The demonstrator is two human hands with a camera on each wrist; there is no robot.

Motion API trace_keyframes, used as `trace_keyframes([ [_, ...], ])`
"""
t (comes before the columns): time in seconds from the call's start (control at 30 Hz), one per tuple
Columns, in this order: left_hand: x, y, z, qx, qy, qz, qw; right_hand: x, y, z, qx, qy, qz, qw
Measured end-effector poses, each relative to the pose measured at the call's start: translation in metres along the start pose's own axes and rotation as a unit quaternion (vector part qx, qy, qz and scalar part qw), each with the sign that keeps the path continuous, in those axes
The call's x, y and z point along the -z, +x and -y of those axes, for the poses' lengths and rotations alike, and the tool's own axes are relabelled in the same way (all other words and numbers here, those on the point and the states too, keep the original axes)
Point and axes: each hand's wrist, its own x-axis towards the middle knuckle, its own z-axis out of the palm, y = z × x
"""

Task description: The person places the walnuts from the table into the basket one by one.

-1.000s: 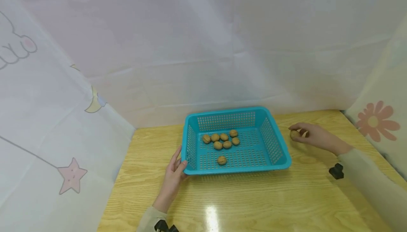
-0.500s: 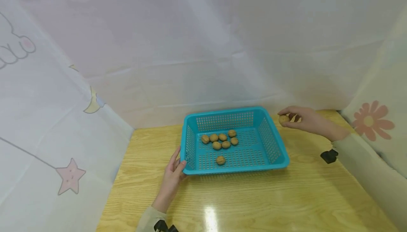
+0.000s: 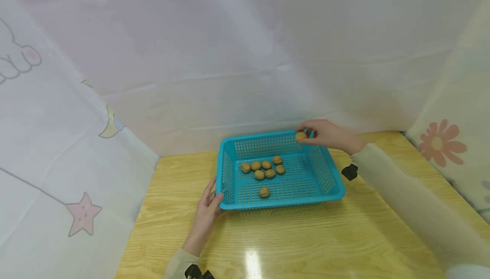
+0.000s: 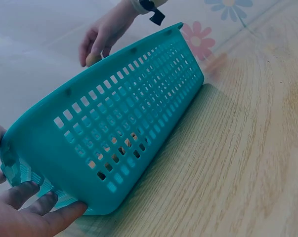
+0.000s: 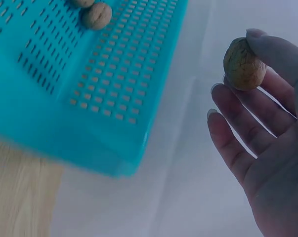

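My right hand (image 3: 325, 134) pinches a walnut (image 3: 300, 136) between thumb and fingers, above the back right rim of the blue plastic basket (image 3: 283, 205). In the right wrist view that same walnut (image 5: 243, 64) shows clear of the basket wall. My left hand (image 3: 206, 211) grips the basket's front left corner, thumb over the rim and fingers against the outside of the wall, as the left wrist view shows with the fingers (image 4: 25, 195). Inside the basket several walnuts (image 3: 270, 173) lie grouped left of the middle, with a single walnut (image 3: 264, 192) nearer the front.
The basket stands on a wooden table (image 3: 291, 240), close to a pale cloth backdrop (image 3: 245, 79) along the back. Printed cloth also hangs at both sides, with a flower (image 3: 436, 143) on the right and a star (image 3: 84, 214) on the left.
My right hand has carried the walnut left, up from the table right of the basket to above its back right rim. My left hand keeps its hold on the corner.
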Motion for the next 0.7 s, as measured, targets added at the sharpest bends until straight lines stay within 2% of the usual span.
trace_keyframes([
  [0.17, 0.0, -0.001, -0.001, 0.0, -0.004, 0.002, 1.0, -0.025, 0.023, 0.0, 0.014, -0.014, 0.01, 1.0],
  [0.27, 0.0, -0.001, 0.0, 0.002, -0.005, 0.002, 1.0, -0.041, 0.031, -0.005, 0.005, -0.004, 0.023, 1.0],
  [0.47, 0.0, -0.003, 0.002, 0.006, -0.003, -0.001, 1.0, -0.065, 0.036, -0.017, -0.02, 0.041, 0.052, 0.998],
  [0.7, -0.001, -0.002, -0.001, 0.007, 0.002, -0.002, 1.0, -0.079, 0.038, -0.028, -0.037, 0.045, 0.073, 0.996],
])
